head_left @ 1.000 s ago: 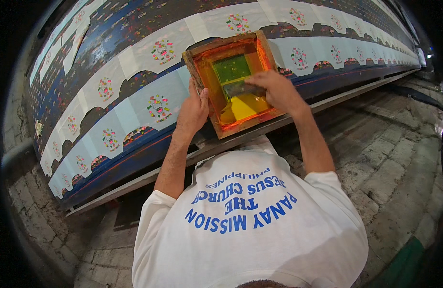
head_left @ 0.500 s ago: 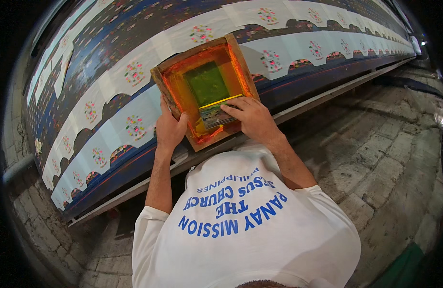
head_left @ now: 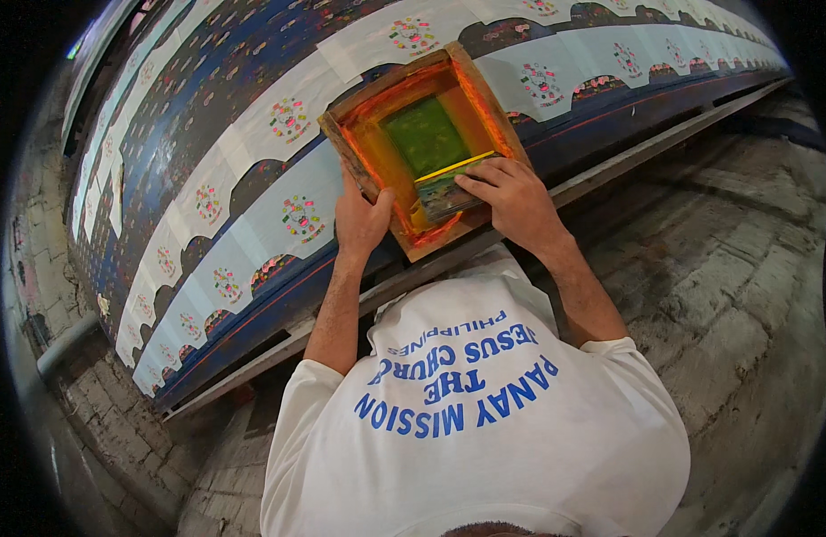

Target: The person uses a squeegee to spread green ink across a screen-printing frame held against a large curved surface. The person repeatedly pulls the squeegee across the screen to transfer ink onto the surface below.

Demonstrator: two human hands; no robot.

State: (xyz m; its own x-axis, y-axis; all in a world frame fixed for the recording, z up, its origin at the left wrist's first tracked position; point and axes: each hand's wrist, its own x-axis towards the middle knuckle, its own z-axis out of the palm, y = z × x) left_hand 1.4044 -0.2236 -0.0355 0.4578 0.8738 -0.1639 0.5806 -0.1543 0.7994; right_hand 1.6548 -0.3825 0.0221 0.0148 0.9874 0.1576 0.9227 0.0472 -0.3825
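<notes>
A wooden screen printing frame [head_left: 370, 174] lies tilted over the near edge of a long print table. Its mesh is orange with a green square [head_left: 424, 136] in the middle, and bright orange ink smears its inner walls. My left hand [head_left: 363, 215] grips the frame's left side, thumb on top and fingers round the outer wall. Inside the frame, my right hand [head_left: 517, 202] is closed on a squeegee [head_left: 442, 195] with a yellow blade edge, which lies across the mesh just below the green square. Part of the squeegee is hidden under my fingers.
White fabric pieces [head_left: 319, 183] with scalloped edges and colourful round prints lie in rows on the dark, ink-spotted table [head_left: 212, 107]. A rail [head_left: 592, 183] runs along the table's near side. Below is a floor of worn stone blocks [head_left: 699, 295].
The view has shifted, so the frame, both hands and the table appear farther right and slightly higher. My hands keep the same hold on the frame and squeegee.
</notes>
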